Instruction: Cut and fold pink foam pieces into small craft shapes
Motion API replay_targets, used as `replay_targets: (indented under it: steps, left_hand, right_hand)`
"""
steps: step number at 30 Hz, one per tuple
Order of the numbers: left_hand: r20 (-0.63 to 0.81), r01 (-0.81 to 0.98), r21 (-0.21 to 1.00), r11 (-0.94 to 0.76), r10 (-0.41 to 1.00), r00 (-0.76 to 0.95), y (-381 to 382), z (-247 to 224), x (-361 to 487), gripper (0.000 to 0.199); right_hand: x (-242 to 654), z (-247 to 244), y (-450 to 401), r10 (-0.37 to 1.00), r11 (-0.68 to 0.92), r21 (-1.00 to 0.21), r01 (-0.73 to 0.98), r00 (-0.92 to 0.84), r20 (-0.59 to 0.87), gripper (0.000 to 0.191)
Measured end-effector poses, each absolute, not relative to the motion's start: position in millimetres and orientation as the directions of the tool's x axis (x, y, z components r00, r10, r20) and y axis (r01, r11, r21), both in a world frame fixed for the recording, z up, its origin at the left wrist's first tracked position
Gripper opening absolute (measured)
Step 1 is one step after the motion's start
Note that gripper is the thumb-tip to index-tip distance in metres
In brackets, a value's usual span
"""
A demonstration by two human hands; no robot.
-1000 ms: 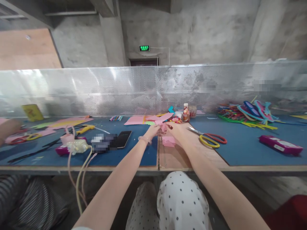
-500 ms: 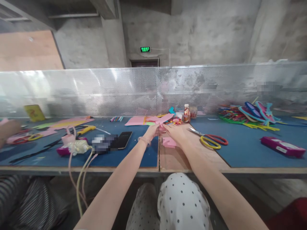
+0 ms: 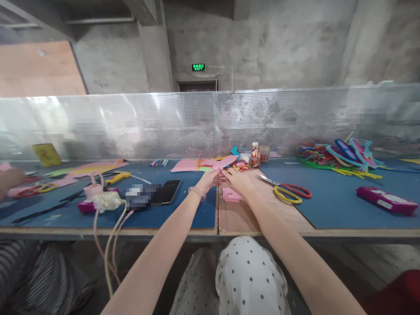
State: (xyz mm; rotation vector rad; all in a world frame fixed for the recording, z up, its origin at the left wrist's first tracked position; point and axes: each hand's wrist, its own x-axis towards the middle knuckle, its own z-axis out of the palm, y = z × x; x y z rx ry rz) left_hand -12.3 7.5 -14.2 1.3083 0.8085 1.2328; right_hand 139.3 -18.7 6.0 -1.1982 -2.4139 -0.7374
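Note:
My left hand [image 3: 210,178], with a bracelet at the wrist, and my right hand [image 3: 239,180] meet over the table's middle seam. Their fingertips are pinched together on a small piece of pink paper, mostly hidden by the fingers. Just beyond them is a larger pink paper sheet [image 3: 227,161]; whether it touches the fingers I cannot tell. Under my right forearm lie small pink paper pieces [image 3: 231,195]. A pair of scissors [image 3: 288,194] with red and yellow handles rests to the right of that arm.
Left of my hands are a black phone [image 3: 171,191], a power strip [image 3: 106,201] with cables, and a yellow glue gun [image 3: 118,177]. A bottle [image 3: 255,155] stands behind. Pipe cleaners [image 3: 316,159] and a purple box [image 3: 387,200] lie right. A co-worker's hand [image 3: 11,179] shows far left.
My fingers have shifted slightly at the fold point, and less of the pink paper between them shows now. My right hand's fingers have moved a little; the tabletop things look unchanged.

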Motion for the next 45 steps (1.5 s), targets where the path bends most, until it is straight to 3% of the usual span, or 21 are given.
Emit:
replay_targets:
  steps: [7,15,17,21,23,31,45]
  left_hand:
    - [0.228,-0.124,0.972,-0.2,0.932,0.282,6.5,-15.6,-13.3,0.029]
    - [0.206,0.03,0.974,-0.223,0.937,0.283,4.2,-17.3,-9.6,0.032]
    - [0.208,0.05,0.971,-0.235,0.925,0.319,3.8,-18.1,-8.3,0.035]
    - [0.206,0.078,0.966,-0.246,0.917,0.341,4.9,-21.0,-5.9,0.037]
    - [0.207,0.065,0.968,-0.242,0.919,0.335,5.1,-21.3,-4.6,0.037]
    - [0.185,0.023,0.98,-0.198,0.948,0.26,4.8,-17.3,-4.7,0.033]
    - [0.238,0.039,0.964,-0.263,0.919,0.315,3.7,-17.3,-3.8,0.035]
  right_hand:
    - [139.3,7.7,-22.7,0.643,0.51,0.269,0.817,-0.57,0.512,0.039]
    - [136.5,3.1,-14.5,0.559,0.559,0.213,0.802,-0.554,0.617,0.033]
    - [136.8,-0.9,-5.1,0.569,0.597,0.111,0.795,-0.517,0.64,0.031]
    - [138.9,-5.7,5.7,0.7,0.65,-0.291,0.702,-0.403,0.59,0.038]
    - [140.5,-5.1,4.0,0.733,0.644,-0.42,0.64,-0.359,0.578,0.04]
    - [143.9,-0.2,-1.2,0.844,0.511,-0.67,0.538,-0.165,0.511,0.031]
    - [143.1,-0.1,-6.4,0.836,0.53,-0.675,0.513,-0.182,0.518,0.032]
